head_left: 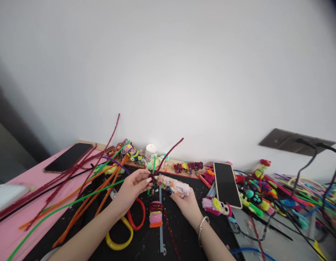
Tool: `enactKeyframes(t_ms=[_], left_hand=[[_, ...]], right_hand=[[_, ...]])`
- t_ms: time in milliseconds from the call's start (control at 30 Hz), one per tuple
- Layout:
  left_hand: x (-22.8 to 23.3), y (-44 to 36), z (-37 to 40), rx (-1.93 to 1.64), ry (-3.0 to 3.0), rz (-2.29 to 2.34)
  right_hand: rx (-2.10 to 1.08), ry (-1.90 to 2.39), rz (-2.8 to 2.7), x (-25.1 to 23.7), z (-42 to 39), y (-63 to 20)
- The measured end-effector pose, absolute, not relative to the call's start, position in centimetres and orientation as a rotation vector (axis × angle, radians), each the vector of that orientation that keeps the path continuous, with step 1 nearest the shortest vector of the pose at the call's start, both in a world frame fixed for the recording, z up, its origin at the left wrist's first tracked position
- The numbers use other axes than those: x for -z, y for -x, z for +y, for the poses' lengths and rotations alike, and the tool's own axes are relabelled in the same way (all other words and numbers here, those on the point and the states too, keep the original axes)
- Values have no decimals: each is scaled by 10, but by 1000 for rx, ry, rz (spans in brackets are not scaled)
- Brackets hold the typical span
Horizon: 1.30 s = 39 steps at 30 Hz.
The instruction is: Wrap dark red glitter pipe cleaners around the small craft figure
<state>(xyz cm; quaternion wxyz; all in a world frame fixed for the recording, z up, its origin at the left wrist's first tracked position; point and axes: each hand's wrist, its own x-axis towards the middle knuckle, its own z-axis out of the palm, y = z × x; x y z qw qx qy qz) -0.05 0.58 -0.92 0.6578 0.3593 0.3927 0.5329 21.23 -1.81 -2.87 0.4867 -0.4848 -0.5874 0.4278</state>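
My left hand (134,188) pinches a dark red glitter pipe cleaner (170,150) that rises up and to the right from my fingertips. My right hand (185,203) grips a pink glue gun (175,186), its nozzle pointing left at the pinched spot. A silver bangle (202,224) circles my right wrist. Both hands hover over a black cutting mat (146,243). A small stack of coiled pink, yellow and orange pipe cleaner pieces (156,214) lies just below the hands.
Long red, orange, green and purple pipe cleaners (83,195) fan out on the left. A red ring (138,215) and a yellow ring (121,235) lie on the mat. Two phones (67,157) (227,184), a small white candle (150,151), finished craft pieces (255,195) and cables (306,163) crowd the table.
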Motion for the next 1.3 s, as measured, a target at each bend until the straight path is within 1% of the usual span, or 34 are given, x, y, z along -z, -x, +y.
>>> enactKeyframes(t_ms=[900,1300], left_hand=[[2,-2,2,-1196,-765,895],[8,1,3,-1167,-800,908]], right_hand=[[-950,1124,-1474,24,-18,-213],[-955,1138,-1473,22,-19,-213]])
